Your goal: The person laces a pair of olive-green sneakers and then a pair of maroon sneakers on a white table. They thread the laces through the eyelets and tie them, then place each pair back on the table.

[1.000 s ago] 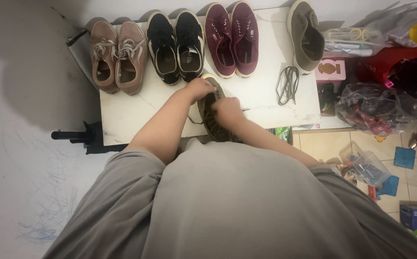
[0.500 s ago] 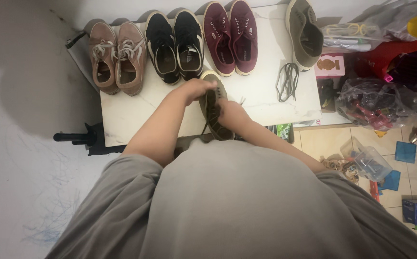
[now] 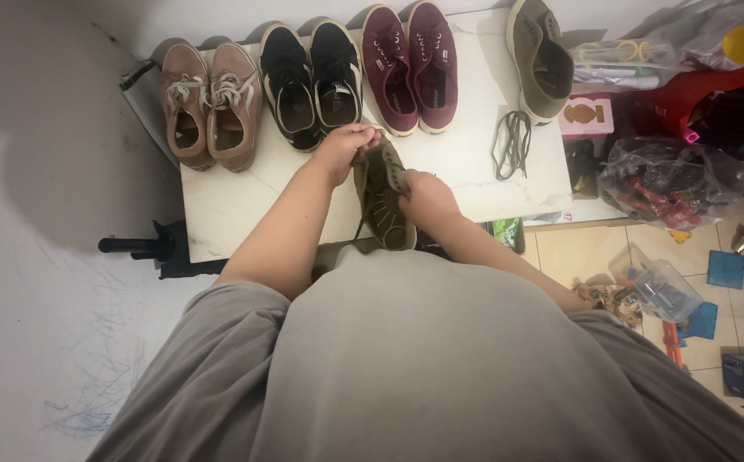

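White marble-look tabletop fills the middle of our view, with pale floor to one side and tiled floor with clutter to the other. We take the olive shoe as our landmark; it lies near the table's front edge, toe pointing away from us.

Our left hand is curled closed on the shoe's toe end, fingers pinching the upper there. Our right hand is closed against the shoe's right side at the lacing (whether it pinches a lace or the eyelet edge we cannot tell). A dark lace end hangs from the shoe's left side toward the table edge.

Beyond the shoe, along the table's far edge, stand three pairs: tan shoes far to the left, black shoes just past our left hand, maroon shoes straight ahead and slightly right. Further right of those sits a second olive shoe, single and unlaced. Between it and our shoe lies a loose grey lace, bundled in a loop.

Right of the table we see a pink box, a clear bag of toys and a red bag.
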